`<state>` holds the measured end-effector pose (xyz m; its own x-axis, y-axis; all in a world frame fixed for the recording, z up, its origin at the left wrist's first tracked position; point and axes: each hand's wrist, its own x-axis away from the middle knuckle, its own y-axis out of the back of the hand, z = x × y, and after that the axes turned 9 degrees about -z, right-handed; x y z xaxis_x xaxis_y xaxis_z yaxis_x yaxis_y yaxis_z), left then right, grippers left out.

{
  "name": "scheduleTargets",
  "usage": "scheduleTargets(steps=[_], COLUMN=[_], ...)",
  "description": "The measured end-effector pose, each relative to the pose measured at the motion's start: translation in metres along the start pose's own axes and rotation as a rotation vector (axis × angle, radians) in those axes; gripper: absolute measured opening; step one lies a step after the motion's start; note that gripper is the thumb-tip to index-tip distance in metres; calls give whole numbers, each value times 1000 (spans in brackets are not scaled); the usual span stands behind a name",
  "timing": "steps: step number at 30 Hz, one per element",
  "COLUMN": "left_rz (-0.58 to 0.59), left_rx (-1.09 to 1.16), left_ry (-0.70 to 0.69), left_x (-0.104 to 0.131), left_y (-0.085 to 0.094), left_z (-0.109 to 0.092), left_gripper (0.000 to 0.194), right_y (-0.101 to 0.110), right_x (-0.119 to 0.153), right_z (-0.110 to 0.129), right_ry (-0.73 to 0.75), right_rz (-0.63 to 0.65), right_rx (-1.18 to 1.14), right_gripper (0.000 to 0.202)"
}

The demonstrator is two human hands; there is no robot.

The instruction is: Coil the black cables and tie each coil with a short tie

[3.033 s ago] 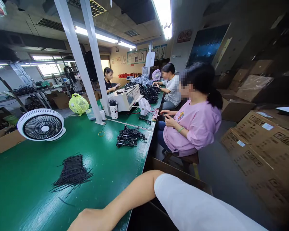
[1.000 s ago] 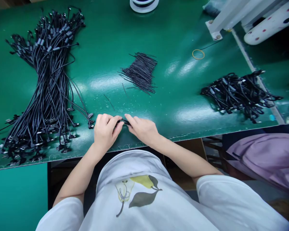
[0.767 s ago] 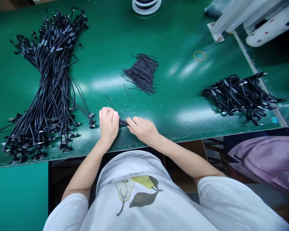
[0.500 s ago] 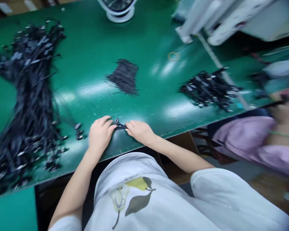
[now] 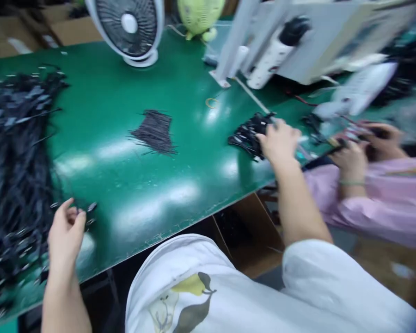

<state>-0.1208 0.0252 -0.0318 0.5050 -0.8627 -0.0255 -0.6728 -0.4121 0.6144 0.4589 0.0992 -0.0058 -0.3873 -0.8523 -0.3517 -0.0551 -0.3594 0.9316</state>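
My left hand [image 5: 66, 226] is at the left, beside a large heap of black cables [image 5: 19, 152] with shiny metal connector ends. Its fingers are curled, with thumb and forefinger around a thin black cable [image 5: 90, 208] near its connectors; blur hides the exact hold. Farther right, my right hand [image 5: 280, 141] reaches over a pile of short, bundled black cables [image 5: 249, 134]. Its fingers are stretched out and touch the pile's right side. Between the hands lies a small stack of thin black ties [image 5: 154, 132] on the green tabletop [image 5: 142, 185].
At the back stand a white fan [image 5: 128, 27] and a yellow-green fan [image 5: 201, 16]. A grey metal frame [image 5: 235, 41] rises at the back right. Close to my right arm, a co-worker in a pink sleeve [image 5: 377, 185] handles wires. A yellow ring [image 5: 212, 102] lies on the table.
My hands were together at the table's front edge, holding a folded black cable. They have parted: the left to the cable heap, the right to the bundled pile. The view has shifted.
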Motion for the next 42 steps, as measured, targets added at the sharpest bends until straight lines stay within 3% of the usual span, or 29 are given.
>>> scheduleTargets(steps=[1, 3, 6, 9, 11, 13, 16, 18, 21, 23, 26, 29, 32, 33, 35, 38, 40, 42], left_rz=[-46, 31, 141, 191, 219, 205, -34, -205, -184, -113, 45, 270, 442, 436, 312, 78, 36, 71], left_rx=[130, 403, 656, 717, 562, 255, -224, -429, -466, -255, 164, 315, 395, 437, 501, 463, 416, 470], left_ry=[80, 192, 255, 236, 125, -66, -276, -321, -328, -274, -120, -50, 1, 34, 127, 240, 225, 176], left_x=[3, 11, 25, 38, 41, 36, 16, 1, -14, -10, 15, 51, 81, 88, 96, 97, 96, 96], left_y=[3, 10, 16, 20, 25, 31, 36, 36, 35, 41, 59, 78, 94, 100, 115, 139, 149, 152], left_z=[-7, -24, -50, -61, -54, -39, -12, 3, 8, -1, -29, -60, -74, -71, -56, -16, 9, 23], left_gripper=[48, 44, 40, 37, 35, 33, 33, 35, 17, 18, 26, 26, 21, 20, 18, 19, 20, 20], right_y=[2, 6, 8, 11, 12, 14, 16, 17, 18, 21, 32, 43, 44, 43, 44, 70, 107, 153], right_x=[6, 20, 53, 97, 121, 136, 148, 151, 151, 148, 146, 150, 150, 145, 126, 91, 71, 56], right_z=[6, 27, 88, 178, 238, 285, 327, 339, 346, 348, 364, 408, 470, 488, 509, 496, 466, 433], right_ry=[8, 139, 399, 781, 1021, 1183, 1312, 1343, 1348, 1310, 1197, 1154, 1257, 1284, 1259, 1106, 1048, 1001], right_rz=[-113, -235, -112, 161, 358, 454, 468, 482, 504, 486, 450, 435, 413, 392, 313, 88, -98, -131], right_rx=[-51, -227, -524, -778, -771, -687, -594, -582, -599, -673, -846, -986, -941, -870, -739, -727, -723, -648], right_gripper=[43, 40, 37, 38, 38, 36, 31, 30, 31, 36, 52, 63, 47, 36, 29, 36, 50, 70])
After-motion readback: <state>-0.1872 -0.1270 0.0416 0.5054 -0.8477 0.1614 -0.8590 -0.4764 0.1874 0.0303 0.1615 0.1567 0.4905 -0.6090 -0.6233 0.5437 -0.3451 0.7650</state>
